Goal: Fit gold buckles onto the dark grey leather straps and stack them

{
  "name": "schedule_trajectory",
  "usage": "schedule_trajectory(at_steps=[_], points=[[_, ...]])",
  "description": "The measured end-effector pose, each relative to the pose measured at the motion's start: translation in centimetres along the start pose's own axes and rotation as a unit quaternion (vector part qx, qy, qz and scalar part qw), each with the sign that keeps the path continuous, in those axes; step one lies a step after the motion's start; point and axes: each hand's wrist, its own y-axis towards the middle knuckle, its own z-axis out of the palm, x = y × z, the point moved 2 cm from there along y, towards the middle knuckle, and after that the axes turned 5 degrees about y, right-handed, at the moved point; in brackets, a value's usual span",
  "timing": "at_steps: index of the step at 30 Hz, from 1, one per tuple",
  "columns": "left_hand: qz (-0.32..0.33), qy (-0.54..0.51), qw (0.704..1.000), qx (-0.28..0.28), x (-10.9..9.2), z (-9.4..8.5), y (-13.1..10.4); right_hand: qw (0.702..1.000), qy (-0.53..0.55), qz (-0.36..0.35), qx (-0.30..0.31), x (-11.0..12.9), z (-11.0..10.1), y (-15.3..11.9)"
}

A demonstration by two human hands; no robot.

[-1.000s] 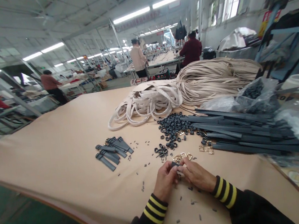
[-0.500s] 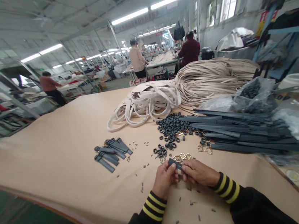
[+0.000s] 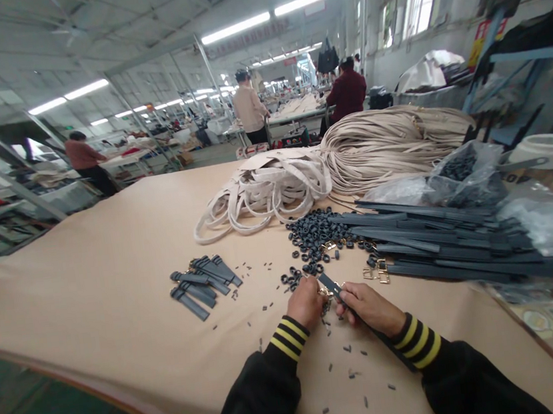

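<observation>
A dark strap point(image 3: 330, 283) is gripped by my right hand point(image 3: 369, 304); its end points up and forward, and its length runs back under my right wrist. Beside the strap's end, my left hand point(image 3: 306, 303) is closed at the gold buckles point(image 3: 323, 293); what its fingers pinch is too small to make out. Small dark loops point(image 3: 316, 232) lie heaped just beyond my hands, with more gold buckles point(image 3: 382, 271) to the right. Short dark straps with buckles point(image 3: 205, 279) form a group on the left.
Long dark strips point(image 3: 442, 240) cover the table's right side. Beige straps point(image 3: 389, 143) and looped pale straps point(image 3: 264, 191) are piled at the back. Plastic bags point(image 3: 468, 173) and a white bucket point(image 3: 549, 150) stand at right. Several people work at farther tables.
My left hand has let go of the strap and moved forward to the buckles. The strap in my right hand now shows its length running back under the wrist. The view has shifted slightly.
</observation>
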Motion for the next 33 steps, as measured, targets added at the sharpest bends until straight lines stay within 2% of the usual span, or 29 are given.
schedule_trajectory(at_steps=[3, 7, 9, 10, 11, 13, 14, 16, 20, 28, 30, 33], points=[[0.002, -0.023, 1.000, 0.003, 0.1, -0.1, 0.1, 1.000, -0.013, 0.000, 0.005, -0.2, 0.1, 0.0], [-0.013, -0.070, 0.997, -0.020, 0.2, -0.3, -0.8, 1.000, -0.025, 0.003, -0.010, -0.1, 0.0, -0.1], [-0.037, -0.173, 0.984, -0.001, 0.3, -0.2, -1.6, 0.999, -0.044, -0.013, -0.020, 0.2, 0.1, -0.2], [-0.056, -0.255, 0.965, 0.017, 0.3, -0.1, -2.1, 0.998, -0.054, -0.028, -0.027, 0.4, 0.1, -0.2], [-0.079, -0.345, 0.934, 0.037, 0.3, 0.1, -2.5, 0.997, -0.060, -0.047, -0.029, 0.6, 0.2, -0.3], [-0.123, -0.498, 0.856, 0.060, 0.1, 0.4, -3.2, 0.994, -0.068, -0.082, -0.032, 0.9, 0.5, -0.4], [-0.137, -0.538, 0.829, 0.061, -0.1, 0.5, -3.5, 0.992, -0.073, -0.096, -0.035, 0.9, 0.7, -0.4], [-0.148, -0.573, 0.804, 0.061, -0.4, 0.6, -3.9, 0.989, -0.093, -0.104, -0.048, 0.9, 0.9, -0.3], [-0.143, -0.575, 0.803, 0.069, -0.7, 0.9, -4.2, 0.983, -0.138, -0.092, -0.076, 0.6, 0.9, -0.3], [-0.113, -0.556, 0.820, 0.076, 0.0, 1.7, -4.2, 0.968, -0.209, -0.113, -0.078, 0.9, 0.9, -0.6], [-0.119, -0.563, 0.814, 0.082, 0.0, 2.0, -4.3, 0.968, -0.215, -0.110, -0.065, 1.0, 1.0, -0.6], [-0.125, -0.598, 0.786, 0.094, -0.1, 2.3, -4.5, 0.965, -0.233, -0.111, -0.046, 1.1, 1.0, -0.7]])
